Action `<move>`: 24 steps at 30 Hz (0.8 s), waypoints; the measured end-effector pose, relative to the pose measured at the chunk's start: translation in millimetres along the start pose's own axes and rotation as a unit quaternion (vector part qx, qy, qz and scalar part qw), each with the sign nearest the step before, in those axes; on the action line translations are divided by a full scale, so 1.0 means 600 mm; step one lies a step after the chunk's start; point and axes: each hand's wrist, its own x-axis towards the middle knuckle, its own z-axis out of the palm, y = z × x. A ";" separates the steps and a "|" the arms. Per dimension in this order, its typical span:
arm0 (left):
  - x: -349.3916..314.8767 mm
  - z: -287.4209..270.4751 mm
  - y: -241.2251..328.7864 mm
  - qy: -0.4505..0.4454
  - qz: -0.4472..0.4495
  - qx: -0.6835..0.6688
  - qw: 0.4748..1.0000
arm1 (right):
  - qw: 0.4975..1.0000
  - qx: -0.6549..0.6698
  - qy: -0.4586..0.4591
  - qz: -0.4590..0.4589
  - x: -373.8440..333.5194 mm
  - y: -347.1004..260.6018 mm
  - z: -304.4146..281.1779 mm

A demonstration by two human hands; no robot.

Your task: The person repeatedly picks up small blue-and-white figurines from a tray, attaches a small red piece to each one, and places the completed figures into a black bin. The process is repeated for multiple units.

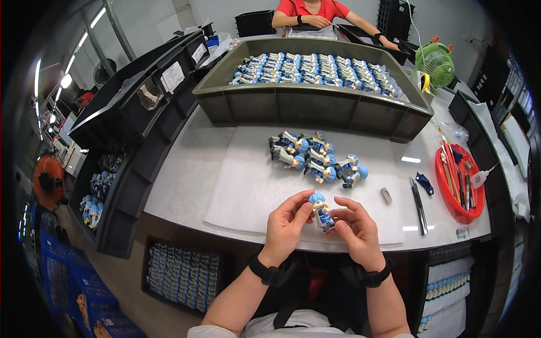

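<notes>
A small toy figurine (pixel 322 215) with light-blue hair and a blue and white outfit is held upright between my two hands, close to the table's front edge. My left hand (pixel 286 224) pinches it around the head and upper body with thumb and fingers. Lower down, my right hand (pixel 358 230) grips it near the legs. Just beyond my hands, several matching figurines (pixel 321 159) lie in a loose heap on a white sheet (pixel 242 186). To the right of the heap rests a small grey block (pixel 386 195).
Behind the heap stands a large grey-green crate (pixel 315 104) with rows of figurines. At right are a red tray (pixel 478 209) of brushes, a black pen-like tool (pixel 419 205) and a green fan (pixel 435 63). Dark bins (pixel 169 132) line the left. Across the table sits another person (pixel 311 12).
</notes>
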 end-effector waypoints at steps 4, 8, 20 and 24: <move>-0.001 -0.001 0.002 -0.004 -0.012 -0.005 1.000 | 1.000 0.007 0.005 -0.007 0.000 0.003 0.000; -0.001 -0.007 0.001 -0.006 -0.028 -0.018 0.999 | 1.000 0.006 0.010 -0.022 0.002 0.004 0.005; -0.001 0.002 0.008 0.000 -0.002 -0.030 1.000 | 0.995 -0.072 0.017 -0.062 0.005 0.014 -0.001; 0.000 0.000 0.003 0.005 -0.012 -0.042 0.999 | 0.997 -0.054 0.036 -0.046 0.004 0.014 0.002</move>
